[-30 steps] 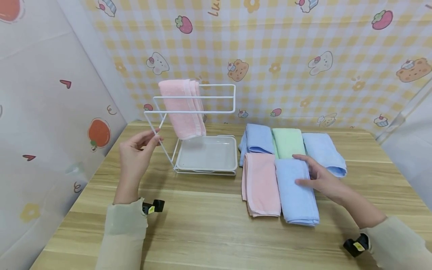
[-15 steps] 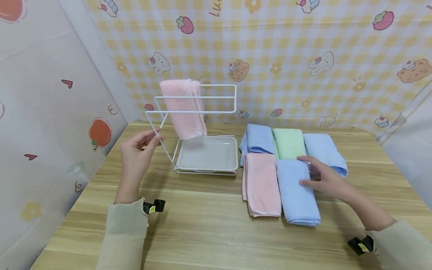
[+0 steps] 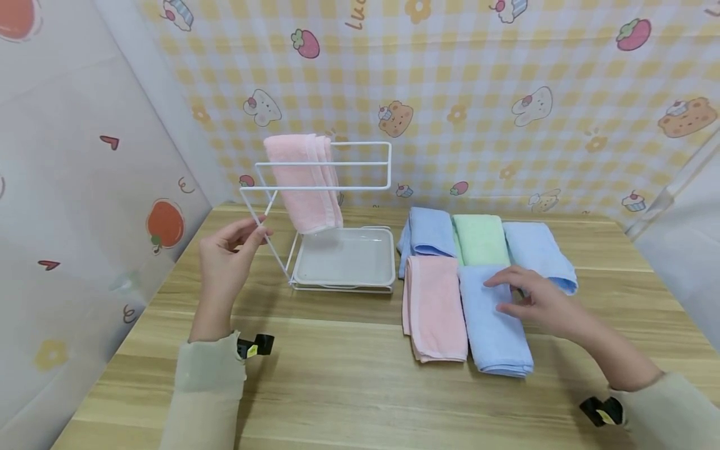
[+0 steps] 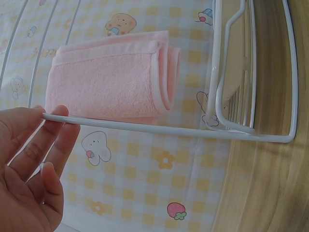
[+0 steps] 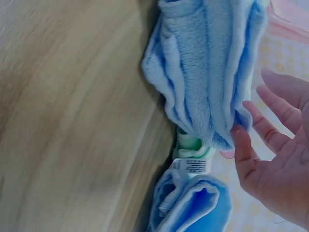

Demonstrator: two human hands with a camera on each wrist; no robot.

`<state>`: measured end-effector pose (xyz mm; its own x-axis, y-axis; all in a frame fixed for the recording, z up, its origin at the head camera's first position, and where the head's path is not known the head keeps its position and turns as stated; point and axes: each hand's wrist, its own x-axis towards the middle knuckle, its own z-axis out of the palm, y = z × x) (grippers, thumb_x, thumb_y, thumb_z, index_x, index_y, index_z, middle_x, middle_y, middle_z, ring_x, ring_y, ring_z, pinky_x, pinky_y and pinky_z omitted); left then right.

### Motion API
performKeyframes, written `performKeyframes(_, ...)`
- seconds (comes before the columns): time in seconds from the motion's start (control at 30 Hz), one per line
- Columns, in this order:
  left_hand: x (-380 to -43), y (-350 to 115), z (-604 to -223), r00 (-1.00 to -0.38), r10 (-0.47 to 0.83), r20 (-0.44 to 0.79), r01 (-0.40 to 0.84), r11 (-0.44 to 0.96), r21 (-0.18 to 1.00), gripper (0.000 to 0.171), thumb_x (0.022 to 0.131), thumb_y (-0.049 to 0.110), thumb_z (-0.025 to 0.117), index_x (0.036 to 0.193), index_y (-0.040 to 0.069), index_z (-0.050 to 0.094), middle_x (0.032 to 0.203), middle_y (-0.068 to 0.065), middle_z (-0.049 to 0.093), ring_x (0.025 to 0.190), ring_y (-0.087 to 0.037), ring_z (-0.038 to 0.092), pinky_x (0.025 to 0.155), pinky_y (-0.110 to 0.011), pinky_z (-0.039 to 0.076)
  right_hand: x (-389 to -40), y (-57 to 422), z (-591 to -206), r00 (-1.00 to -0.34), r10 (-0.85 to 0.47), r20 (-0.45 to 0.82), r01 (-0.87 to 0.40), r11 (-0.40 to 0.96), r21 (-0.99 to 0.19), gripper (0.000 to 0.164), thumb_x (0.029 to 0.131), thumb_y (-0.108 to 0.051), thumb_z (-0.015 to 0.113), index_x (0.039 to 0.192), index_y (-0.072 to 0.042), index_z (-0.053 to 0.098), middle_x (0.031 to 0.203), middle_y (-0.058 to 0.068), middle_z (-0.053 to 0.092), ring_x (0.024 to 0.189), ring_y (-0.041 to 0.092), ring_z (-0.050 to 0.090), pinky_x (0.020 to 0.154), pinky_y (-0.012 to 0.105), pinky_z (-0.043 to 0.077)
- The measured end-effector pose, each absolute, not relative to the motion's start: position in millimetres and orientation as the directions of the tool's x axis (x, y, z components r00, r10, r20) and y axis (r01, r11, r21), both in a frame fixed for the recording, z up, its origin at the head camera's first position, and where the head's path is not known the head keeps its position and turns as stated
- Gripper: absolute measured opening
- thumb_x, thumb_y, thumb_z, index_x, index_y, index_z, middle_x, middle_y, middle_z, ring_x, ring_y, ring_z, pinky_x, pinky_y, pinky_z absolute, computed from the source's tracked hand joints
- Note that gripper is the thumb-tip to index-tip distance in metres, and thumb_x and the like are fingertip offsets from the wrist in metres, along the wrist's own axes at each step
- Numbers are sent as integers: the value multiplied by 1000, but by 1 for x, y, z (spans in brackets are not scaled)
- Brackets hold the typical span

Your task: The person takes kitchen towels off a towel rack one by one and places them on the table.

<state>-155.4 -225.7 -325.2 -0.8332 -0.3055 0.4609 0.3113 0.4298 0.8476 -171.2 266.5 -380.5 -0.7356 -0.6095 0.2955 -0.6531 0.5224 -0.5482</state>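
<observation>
My left hand [image 3: 227, 253] pinches the slanted side wire of a white wire rack [image 3: 315, 187] between thumb and fingers; the left wrist view shows the fingertips on that wire. A folded pink towel [image 3: 300, 181] hangs over the rack's rear bar. Over the front blue towel [image 3: 495, 337] hovers my right hand [image 3: 537, 300], its fingers loosely bent and nothing gripped. In the right wrist view the little finger lies close to that towel's [image 5: 203, 72] folded edge; whether it touches is unclear. A second pink towel [image 3: 435, 306] lies just left of the front blue one.
A pale tray [image 3: 345, 256] sits in the rack's base. Behind the front towels lie a blue towel [image 3: 433, 231], a green towel [image 3: 480, 237] and another blue towel [image 3: 540, 253]. A patterned cloth [image 3: 461, 81] backs the wooden table [image 3: 349, 375].
My right hand first shifts slightly right, then its index finger draws down over the blue towel, nearer the thumb. The left hand stays on the rack.
</observation>
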Motion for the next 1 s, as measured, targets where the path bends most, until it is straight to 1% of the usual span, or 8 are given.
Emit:
performKeyframes(0.2, -155, -226, -325, -836, -305, 456, 298, 444, 845, 21, 92, 10, 71, 112, 2, 75, 80, 27, 71, 73, 3, 70, 58, -11, 51, -173, 267, -389, -749, -606, 268, -653, 606, -453, 49, 74, -11, 86, 120, -14, 67, 116, 4, 61, 96, 8, 46, 76, 24, 34)
performKeyframes(0.3, -155, -226, -325, -836, -305, 457, 301, 442, 845, 21, 92, 10, 71, 112, 2, 75, 80, 27, 70, 73, 2, 70, 57, -11, 51, -173, 266, -390, -771, -604, 202, -621, 644, -446, 54, 75, -18, 87, 123, -16, 64, 120, 7, 58, 106, 19, 46, 82, 31, 33)
performKeyframes(0.5, -155, -226, -325, -835, -303, 460, 304, 444, 843, 20, 92, 10, 71, 111, 3, 75, 79, 28, 70, 73, 3, 70, 58, -11, 51, -176, 262, -390, -805, -585, 94, -558, 694, -455, 56, 76, -27, 86, 125, -19, 61, 124, 10, 55, 112, 38, 45, 85, 49, 36)
performKeyframes(0.57, -155, -226, -325, -835, -302, 460, 304, 443, 843, 20, 92, 10, 71, 111, 3, 75, 79, 28, 70, 73, 3, 70, 58, -10, 51, -177, 262, -389, -804, -588, 89, -558, 694, -455, 54, 77, -26, 86, 124, -18, 61, 125, 10, 55, 112, 37, 45, 85, 48, 36)
performKeyframes(0.73, -155, -226, -326, -834, -301, 462, 309, 438, 844, 21, 92, 10, 71, 111, 2, 75, 80, 27, 70, 73, 4, 70, 60, -10, 51, -180, 263, -381, -783, -605, 145, -597, 664, -450, 45, 78, -22, 84, 119, -18, 66, 120, 4, 63, 102, 19, 51, 82, 33, 29)
performKeyframes(0.83, -154, -226, -326, -832, -308, 461, 306, 439, 845, 20, 92, 9, 71, 111, 2, 75, 80, 27, 70, 72, 5, 69, 61, -11, 52, -185, 261, -372, -779, -604, 168, -605, 653, -455, 39, 82, -19, 81, 118, -16, 68, 115, 1, 67, 95, 13, 54, 81, 30, 27)
performKeyframes(0.9, -154, -226, -326, -833, -311, 458, 300, 441, 846, 20, 92, 10, 71, 111, 2, 75, 80, 27, 70, 72, 5, 69, 61, -11, 52, -190, 259, -366, -785, -597, 165, -595, 652, -471, 36, 85, -17, 79, 119, -13, 67, 114, 2, 69, 97, 15, 56, 82, 29, 32)
performKeyframes(1.0, -153, -226, -325, -833, -309, 459, 300, 444, 844, 21, 92, 10, 71, 111, 2, 75, 80, 28, 70, 72, 6, 69, 61, -10, 52, -198, 252, -355, -808, -570, 147, -551, 646, -528, 34, 90, -12, 74, 122, -9, 65, 116, 8, 70, 104, 25, 60, 81, 30, 45)
